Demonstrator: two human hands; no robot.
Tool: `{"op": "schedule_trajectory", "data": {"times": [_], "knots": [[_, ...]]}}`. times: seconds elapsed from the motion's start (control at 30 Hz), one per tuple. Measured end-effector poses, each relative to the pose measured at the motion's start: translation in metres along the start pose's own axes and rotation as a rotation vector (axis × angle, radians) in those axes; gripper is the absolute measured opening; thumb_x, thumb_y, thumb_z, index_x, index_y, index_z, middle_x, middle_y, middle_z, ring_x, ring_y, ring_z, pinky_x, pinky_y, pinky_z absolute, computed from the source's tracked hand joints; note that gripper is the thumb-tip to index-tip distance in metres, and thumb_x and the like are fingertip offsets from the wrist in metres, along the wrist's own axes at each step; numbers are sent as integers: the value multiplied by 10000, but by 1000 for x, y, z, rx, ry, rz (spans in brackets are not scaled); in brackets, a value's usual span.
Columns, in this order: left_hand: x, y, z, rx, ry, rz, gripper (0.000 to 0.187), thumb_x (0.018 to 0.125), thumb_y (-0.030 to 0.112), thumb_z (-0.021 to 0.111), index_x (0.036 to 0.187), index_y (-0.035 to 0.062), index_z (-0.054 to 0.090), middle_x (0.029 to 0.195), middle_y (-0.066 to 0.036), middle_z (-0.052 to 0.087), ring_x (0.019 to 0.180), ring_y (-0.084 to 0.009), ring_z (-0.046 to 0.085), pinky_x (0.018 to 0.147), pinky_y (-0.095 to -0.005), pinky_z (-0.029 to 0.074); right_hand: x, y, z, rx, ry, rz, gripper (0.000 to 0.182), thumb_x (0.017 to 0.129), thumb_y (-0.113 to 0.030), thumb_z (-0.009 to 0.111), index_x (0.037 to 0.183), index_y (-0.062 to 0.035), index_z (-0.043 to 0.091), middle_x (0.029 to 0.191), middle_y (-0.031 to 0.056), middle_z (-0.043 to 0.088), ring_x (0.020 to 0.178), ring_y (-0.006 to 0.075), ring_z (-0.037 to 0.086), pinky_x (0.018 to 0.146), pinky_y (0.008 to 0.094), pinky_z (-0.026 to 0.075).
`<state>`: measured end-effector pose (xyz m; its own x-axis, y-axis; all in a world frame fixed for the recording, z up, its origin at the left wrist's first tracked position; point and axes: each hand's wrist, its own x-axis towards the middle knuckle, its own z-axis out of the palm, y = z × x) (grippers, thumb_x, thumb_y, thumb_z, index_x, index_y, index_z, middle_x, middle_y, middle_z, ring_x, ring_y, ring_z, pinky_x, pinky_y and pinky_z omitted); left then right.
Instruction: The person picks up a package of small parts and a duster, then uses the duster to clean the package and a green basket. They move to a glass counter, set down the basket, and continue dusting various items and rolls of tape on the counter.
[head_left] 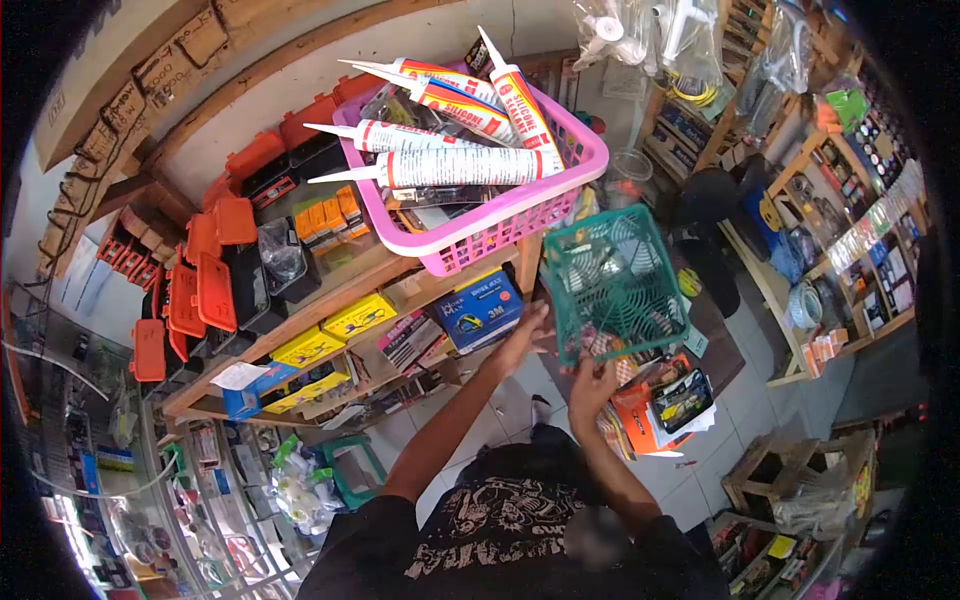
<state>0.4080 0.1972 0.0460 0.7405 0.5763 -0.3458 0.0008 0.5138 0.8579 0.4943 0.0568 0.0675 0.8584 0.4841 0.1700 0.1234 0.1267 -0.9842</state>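
Head view: right hand [595, 390] pinches green basket [566, 305], left hand [530, 330] spread, tubes [522, 108] read "SILICONE SEALANT".

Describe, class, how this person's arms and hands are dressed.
Black sleeves end near the elbows, leaving the forearms bare. The left hand and right hand wear no gloves, and no watch shows. The black shirt carries a pale print with lettering.

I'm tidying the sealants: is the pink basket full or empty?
Full: silicone sealant tubes lie heaped across the top of the pink basket, several with white nozzles jutting past its rim.
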Motion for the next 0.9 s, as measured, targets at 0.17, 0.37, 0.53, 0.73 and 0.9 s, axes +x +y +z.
{"op": "schedule_trajectory", "data": {"times": [0.17,0.37,0.53,0.73,0.9], "knots": [[-35,-36,21,-521,0,-21,601,897,413,569,1354,60,404,1289,-106,509,1144,-276,526,919,-430,471,-100,-22,-61,-136,-146,67,128,900,-61,580,798,-33,509,681,-4,508,628,63,457,559,224,384],[-131,-101,-5,-871,203,17,437,858,243,598,1231,37,504,1176,-127,583,1086,-307,556,930,-466,454,-135,-6,-109,-140,-519,216,248,911,-154,613,743,-10,502,645,3,486,592,71,423,525,256,358],[-207,-175,-62,-805,449,261,445,889,278,558,1262,46,483,1276,-137,531,1180,-326,499,997,-501,399,-87,48,-72,10,-326,372,378,967,-375,507,883,-6,523,738,59,553,665,135,536,606,302,436],[-279,-137,-58,-940,742,417,333,940,199,476,1223,25,451,1289,-155,475,1226,-328,465,989,-451,438,42,166,-12,111,-287,1038,546,796,-541,670,1137,-145,510,876,1,566,676,143,472,732,384,405],[-325,-191,-60,766,1376,514,334,865,-54,461,1196,-16,464,1189,-154,506,1085,-295,508,955,-412,402,103,218,19,1032,-713,1387,243,708,-58,647,605,-83,428,605,40,371,551,170,367,569,304,409]]}}
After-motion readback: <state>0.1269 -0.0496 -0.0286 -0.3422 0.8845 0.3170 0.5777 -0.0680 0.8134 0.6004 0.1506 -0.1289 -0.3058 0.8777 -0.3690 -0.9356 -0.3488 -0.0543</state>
